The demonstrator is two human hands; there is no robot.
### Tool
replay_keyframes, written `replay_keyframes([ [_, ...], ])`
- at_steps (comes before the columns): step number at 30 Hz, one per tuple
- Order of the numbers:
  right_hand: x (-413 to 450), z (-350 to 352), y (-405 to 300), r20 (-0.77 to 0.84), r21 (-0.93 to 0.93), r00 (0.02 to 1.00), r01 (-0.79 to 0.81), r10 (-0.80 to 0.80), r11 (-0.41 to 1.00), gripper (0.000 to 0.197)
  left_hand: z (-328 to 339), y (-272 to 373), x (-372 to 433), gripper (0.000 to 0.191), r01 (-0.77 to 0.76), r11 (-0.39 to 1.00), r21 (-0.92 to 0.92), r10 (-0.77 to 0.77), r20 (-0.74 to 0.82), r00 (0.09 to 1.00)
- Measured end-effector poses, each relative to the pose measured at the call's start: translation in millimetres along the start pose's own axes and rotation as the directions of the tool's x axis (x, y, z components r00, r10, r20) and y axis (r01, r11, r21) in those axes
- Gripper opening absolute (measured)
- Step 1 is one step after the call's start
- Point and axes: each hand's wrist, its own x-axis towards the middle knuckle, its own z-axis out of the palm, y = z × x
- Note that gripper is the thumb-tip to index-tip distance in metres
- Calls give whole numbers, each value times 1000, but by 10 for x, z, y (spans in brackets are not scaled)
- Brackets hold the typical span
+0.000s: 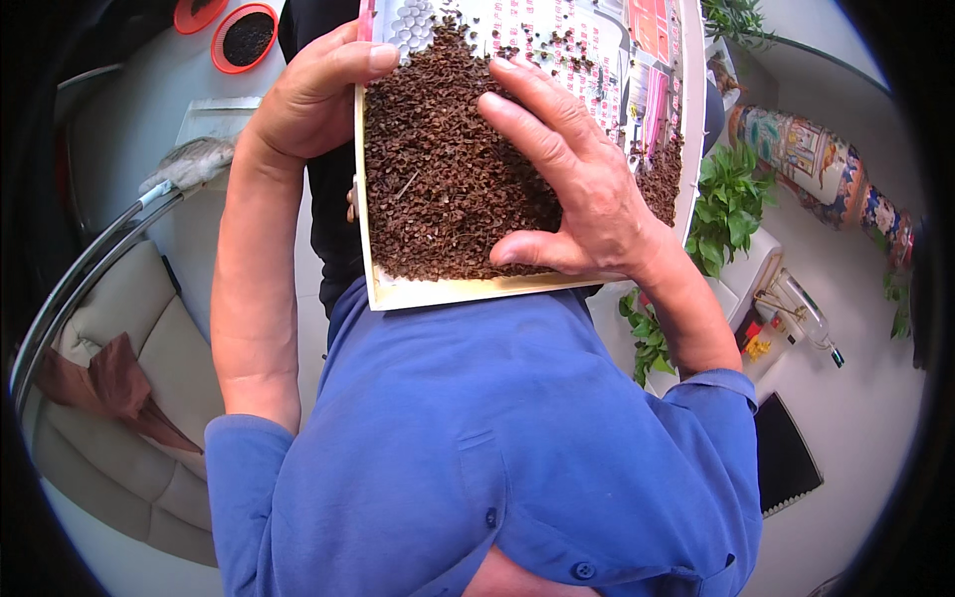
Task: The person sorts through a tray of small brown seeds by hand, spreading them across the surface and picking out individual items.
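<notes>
A shallow cardboard tray or box lid (pixel 477 289), printed inside with red writing and pictures, lies against the front of my blue shirt. A thick layer of small brown dried flakes or seed husks (pixel 448 172) covers its left and near part; sparser bits lie on the printed area at the upper right. My left hand (pixel 328 89) grips the tray's left edge, thumb over the rim. My right hand (pixel 571 160) is spread over the flakes, fingers apart, fingertips at the edge of the pile; whether it presses on them I cannot tell.
Two red-rimmed baskets, the nearer one (pixel 245 39) with dark material, stand at the upper left. A grey sofa (pixel 142 321) with a brown cloth (pixel 123 380) is at the left. Green potted plants (pixel 727 201), a painted porcelain vase (pixel 806 157) and a glass bottle (pixel 802 306) are at the right.
</notes>
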Motion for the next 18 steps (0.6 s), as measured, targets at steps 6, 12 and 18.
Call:
replay_keyframes([
  [6,225,90,-81,162,-79,980,129,-115,988,86,-24,-83,-1,45,-19,997,-74,16,-38,999],
  [12,372,93,-239,192,-131,972,163,-136,978,78,262,-86,6,38,-73,993,-89,49,-246,968],
  [18,401,107,-316,206,-81,961,205,-184,976,69,353,-207,-76,57,-79,981,-177,26,-286,958],
])
